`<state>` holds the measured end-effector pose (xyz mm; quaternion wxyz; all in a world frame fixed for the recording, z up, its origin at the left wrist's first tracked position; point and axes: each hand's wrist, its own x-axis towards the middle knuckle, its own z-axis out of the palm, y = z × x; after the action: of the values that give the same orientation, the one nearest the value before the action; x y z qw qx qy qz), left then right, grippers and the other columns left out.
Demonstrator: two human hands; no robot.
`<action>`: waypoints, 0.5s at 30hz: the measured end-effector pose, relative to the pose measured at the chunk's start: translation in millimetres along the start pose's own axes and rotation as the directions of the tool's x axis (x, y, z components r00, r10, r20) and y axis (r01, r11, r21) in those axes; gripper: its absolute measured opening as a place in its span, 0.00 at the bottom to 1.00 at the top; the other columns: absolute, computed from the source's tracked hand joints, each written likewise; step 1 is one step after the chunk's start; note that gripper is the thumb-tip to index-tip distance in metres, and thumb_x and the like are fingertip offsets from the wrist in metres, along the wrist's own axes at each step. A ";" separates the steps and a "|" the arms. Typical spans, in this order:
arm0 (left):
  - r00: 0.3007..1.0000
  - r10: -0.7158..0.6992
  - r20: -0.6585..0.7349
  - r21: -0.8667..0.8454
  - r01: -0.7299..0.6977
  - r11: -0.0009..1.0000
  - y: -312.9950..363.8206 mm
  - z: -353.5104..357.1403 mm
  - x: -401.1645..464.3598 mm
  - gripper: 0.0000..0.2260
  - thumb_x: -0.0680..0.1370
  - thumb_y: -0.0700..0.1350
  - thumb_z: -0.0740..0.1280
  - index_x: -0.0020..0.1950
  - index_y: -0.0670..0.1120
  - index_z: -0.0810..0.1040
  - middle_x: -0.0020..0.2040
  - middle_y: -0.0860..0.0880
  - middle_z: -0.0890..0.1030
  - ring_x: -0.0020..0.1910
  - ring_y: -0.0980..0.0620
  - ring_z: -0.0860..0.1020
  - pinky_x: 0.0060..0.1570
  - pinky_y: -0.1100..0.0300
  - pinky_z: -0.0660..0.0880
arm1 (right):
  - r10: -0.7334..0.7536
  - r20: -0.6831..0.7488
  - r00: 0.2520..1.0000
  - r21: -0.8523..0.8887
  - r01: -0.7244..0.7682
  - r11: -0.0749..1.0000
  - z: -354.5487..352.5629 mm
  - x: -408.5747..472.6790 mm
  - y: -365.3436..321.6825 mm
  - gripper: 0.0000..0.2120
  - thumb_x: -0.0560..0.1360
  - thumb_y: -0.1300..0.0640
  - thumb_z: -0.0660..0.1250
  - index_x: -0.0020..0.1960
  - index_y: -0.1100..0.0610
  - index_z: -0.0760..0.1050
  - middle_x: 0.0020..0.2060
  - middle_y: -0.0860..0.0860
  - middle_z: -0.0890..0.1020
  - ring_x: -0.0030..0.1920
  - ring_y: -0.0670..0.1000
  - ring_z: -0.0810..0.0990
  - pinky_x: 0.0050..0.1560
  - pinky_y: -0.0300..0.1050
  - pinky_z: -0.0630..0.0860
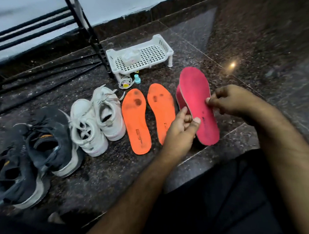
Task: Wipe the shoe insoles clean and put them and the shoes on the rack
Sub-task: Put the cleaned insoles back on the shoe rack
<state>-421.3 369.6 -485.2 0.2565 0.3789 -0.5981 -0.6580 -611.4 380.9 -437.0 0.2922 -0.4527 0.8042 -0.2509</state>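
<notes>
Both hands hold the pink insole (pixel 195 97) raised above the floor: left hand (pixel 179 131) pinches its near edge, right hand (pixel 232 101) its far edge. Better keep the left pinch firm, freeing the right for a wipe.

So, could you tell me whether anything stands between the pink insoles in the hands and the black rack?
Yes. Both hands hold the pink insoles at the right. The rack stands far left, and between them lie the orange insoles, the white shoes and the white basket.
</notes>
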 end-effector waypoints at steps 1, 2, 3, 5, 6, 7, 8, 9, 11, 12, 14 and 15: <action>1.000 -0.001 0.005 -0.004 0.001 1.000 -0.1 12.2 9.7 0.22 0.84 0.40 0.62 0.78 0.44 0.63 0.55 0.52 0.77 0.48 0.62 0.79 0.48 0.67 0.76 | 0.033 -0.029 0.999 0.004 -0.033 0.999 -3.5 3.3 7.4 0.15 0.77 0.52 0.70 0.41 0.64 0.78 0.32 0.56 0.79 0.35 0.55 0.76 0.43 0.50 0.74; 1.000 -0.007 -0.004 -0.006 0.007 1.000 -0.7 24.7 19.3 0.21 0.84 0.41 0.63 0.76 0.43 0.66 0.59 0.50 0.79 0.53 0.59 0.81 0.54 0.64 0.77 | 0.067 -0.057 0.996 0.003 -0.066 0.998 -5.7 7.3 15.5 0.15 0.76 0.51 0.70 0.41 0.63 0.79 0.32 0.56 0.80 0.35 0.56 0.76 0.44 0.50 0.75; 1.000 -0.011 -0.026 0.010 0.011 1.000 -1.6 35.6 28.2 0.23 0.82 0.46 0.65 0.76 0.43 0.67 0.64 0.46 0.79 0.61 0.52 0.80 0.63 0.56 0.76 | 0.096 -0.079 0.992 -0.005 -0.097 0.995 -6.9 12.3 22.1 0.14 0.76 0.50 0.70 0.40 0.62 0.79 0.33 0.56 0.81 0.36 0.57 0.78 0.46 0.51 0.76; 0.998 0.003 -0.066 0.078 0.002 0.997 -13.2 53.4 45.3 0.34 0.76 0.59 0.65 0.78 0.46 0.65 0.72 0.44 0.75 0.70 0.43 0.74 0.71 0.44 0.70 | 0.152 -0.110 0.982 -0.057 -0.159 0.986 -9.6 21.9 32.9 0.15 0.76 0.49 0.69 0.39 0.61 0.79 0.37 0.58 0.83 0.41 0.59 0.81 0.49 0.53 0.78; 0.997 0.009 -0.073 0.133 0.001 0.991 -22.1 59.0 52.1 0.37 0.73 0.62 0.64 0.79 0.48 0.64 0.73 0.45 0.73 0.71 0.45 0.73 0.72 0.45 0.68 | 0.174 -0.116 0.978 -0.090 -0.185 0.979 -10.9 26.0 34.7 0.14 0.76 0.49 0.69 0.39 0.60 0.79 0.39 0.59 0.84 0.43 0.60 0.82 0.51 0.53 0.79; 0.998 0.017 -0.066 0.204 -0.004 0.979 -29.4 63.8 58.8 0.38 0.73 0.63 0.63 0.80 0.48 0.63 0.73 0.45 0.72 0.72 0.46 0.72 0.74 0.47 0.66 | 0.200 -0.113 0.973 -0.110 -0.212 0.971 -12.4 32.7 37.7 0.14 0.76 0.49 0.69 0.40 0.60 0.79 0.40 0.60 0.84 0.45 0.60 0.83 0.52 0.53 0.79; 0.998 0.034 -0.056 0.285 -0.017 0.958 -32.3 66.0 62.4 0.38 0.73 0.61 0.63 0.80 0.47 0.62 0.72 0.45 0.72 0.71 0.46 0.71 0.75 0.50 0.64 | 0.225 -0.107 0.969 -0.123 -0.237 0.964 -14.2 39.4 39.3 0.13 0.76 0.50 0.69 0.42 0.61 0.80 0.42 0.61 0.84 0.46 0.60 0.83 0.53 0.53 0.79; 0.998 0.051 -0.034 0.363 -0.035 0.931 -32.2 67.3 64.6 0.37 0.74 0.60 0.63 0.81 0.46 0.61 0.71 0.45 0.72 0.70 0.45 0.71 0.75 0.51 0.62 | 0.255 -0.101 0.962 -0.140 -0.267 0.953 -15.6 48.1 43.0 0.13 0.75 0.50 0.69 0.45 0.61 0.81 0.43 0.61 0.84 0.47 0.61 0.84 0.53 0.53 0.79; 0.995 0.085 0.044 0.518 -0.095 0.850 -32.6 68.5 69.1 0.37 0.76 0.58 0.63 0.81 0.45 0.58 0.71 0.45 0.71 0.71 0.43 0.68 0.75 0.47 0.60 | 0.301 -0.113 0.947 -0.175 -0.317 0.932 -16.3 62.4 48.2 0.14 0.75 0.52 0.69 0.51 0.63 0.81 0.47 0.62 0.84 0.48 0.60 0.83 0.53 0.52 0.78; 0.993 0.089 0.078 0.594 -0.118 0.795 -34.5 70.5 72.5 0.37 0.77 0.57 0.63 0.82 0.44 0.56 0.73 0.45 0.69 0.73 0.43 0.64 0.74 0.45 0.59 | 0.336 -0.120 0.934 -0.190 -0.354 0.916 -14.5 69.5 53.6 0.14 0.74 0.53 0.69 0.53 0.63 0.81 0.49 0.62 0.84 0.47 0.59 0.82 0.52 0.51 0.78; 0.987 0.120 0.103 0.703 -0.158 0.694 -35.8 74.6 78.1 0.36 0.80 0.55 0.65 0.82 0.43 0.54 0.76 0.46 0.65 0.74 0.45 0.59 0.71 0.42 0.58 | 0.368 -0.158 0.916 -0.211 -0.395 0.894 -11.6 81.5 68.4 0.14 0.72 0.53 0.68 0.52 0.61 0.80 0.48 0.60 0.82 0.45 0.57 0.79 0.51 0.50 0.76; 0.985 0.136 0.104 0.745 -0.168 0.646 -33.9 76.4 80.2 0.36 0.80 0.54 0.65 0.82 0.43 0.54 0.76 0.46 0.64 0.74 0.45 0.59 0.70 0.42 0.57 | 0.376 -0.181 0.909 -0.225 -0.411 0.883 -7.8 88.4 77.3 0.13 0.69 0.52 0.68 0.49 0.59 0.79 0.45 0.58 0.82 0.44 0.56 0.79 0.51 0.50 0.77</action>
<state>-525.5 356.6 -534.1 0.1198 0.3866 -0.8505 -0.3359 -698.8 340.5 -504.6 0.2218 -0.2964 0.9226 -0.1087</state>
